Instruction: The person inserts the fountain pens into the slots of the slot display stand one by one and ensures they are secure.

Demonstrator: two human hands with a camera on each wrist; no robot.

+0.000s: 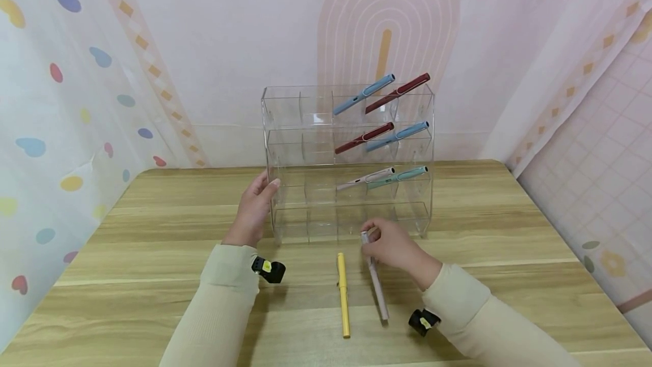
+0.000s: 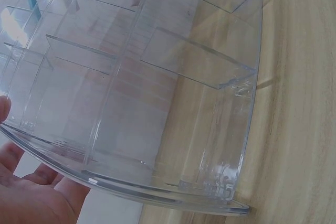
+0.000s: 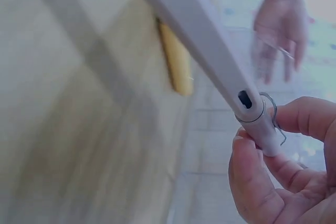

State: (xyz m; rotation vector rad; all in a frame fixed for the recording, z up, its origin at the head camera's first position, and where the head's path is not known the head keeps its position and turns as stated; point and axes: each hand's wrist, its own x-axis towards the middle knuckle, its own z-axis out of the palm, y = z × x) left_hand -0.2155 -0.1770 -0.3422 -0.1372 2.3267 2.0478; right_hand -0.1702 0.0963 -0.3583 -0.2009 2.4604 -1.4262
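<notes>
My left hand [image 1: 253, 208] holds the left side panel of a clear acrylic pen rack [image 1: 321, 207], thumb in front and fingers behind. In the left wrist view, the fingers lie along the rim of the rack [image 2: 94, 179]. Below the rack's bottom tier, my right hand [image 1: 394, 247] pinches a pale pinkish-grey pen [image 1: 378, 290] by its clip end. The pen slants toward the front, raised off the table in the right wrist view. A yellow pen [image 1: 343, 299] lies on the table just left of it.
Six slots on the right half of the upper tiers hold several pens: blue [image 1: 364, 95] and dark red [image 1: 399, 93] on top, dark red [image 1: 363, 139] and blue [image 1: 397, 137] below, then pale pink [image 1: 364, 179] and green [image 1: 399, 176]. A patterned curtain [image 1: 229, 44] hangs behind the wooden table [image 1: 509, 276].
</notes>
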